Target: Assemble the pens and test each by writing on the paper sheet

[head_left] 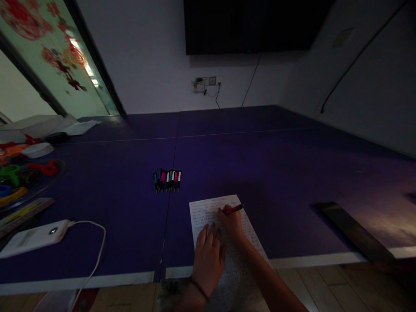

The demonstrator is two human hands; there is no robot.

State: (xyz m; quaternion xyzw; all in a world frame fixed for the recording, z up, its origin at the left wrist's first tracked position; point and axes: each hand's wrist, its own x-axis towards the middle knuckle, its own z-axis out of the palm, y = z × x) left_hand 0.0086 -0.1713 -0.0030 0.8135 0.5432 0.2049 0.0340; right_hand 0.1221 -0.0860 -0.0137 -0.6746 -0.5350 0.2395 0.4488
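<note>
A sheet of paper (202, 211) covered in handwriting lies at the front edge of the purple table and hangs over it towards me. My right hand (232, 222) is closed round a red and black pen (234, 209), over the upper right part of the sheet. The pen's tip is hidden by my fingers. Flat on the paper, left of and nearer than the right hand, rests my left hand (209, 255) with its fingers stretched out. A dark band circles the left wrist. Beyond the sheet to the left, several pens (167, 180) lie side by side in a row.
At the left stand a clear tray of colourful scissors and tape (19, 177) and a white power bank (35, 238) with a cable (103, 242) running off the edge. A long dark object (352, 229) lies at the right. White papers (81, 127) are at the far left.
</note>
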